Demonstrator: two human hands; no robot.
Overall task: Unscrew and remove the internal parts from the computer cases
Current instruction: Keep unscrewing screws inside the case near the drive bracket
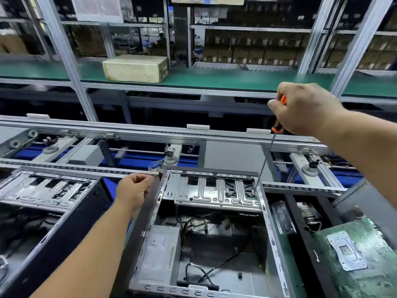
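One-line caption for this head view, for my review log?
Right hand drives a long screwdriver into the far right corner of the open computer case; left hand at its left wall.

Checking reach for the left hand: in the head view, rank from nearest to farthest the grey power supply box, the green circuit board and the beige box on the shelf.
From the left hand:
1. Grey power supply box, just below, inside the open case.
2. Beige box, up on the green shelf.
3. Green circuit board, far right, beside the case.
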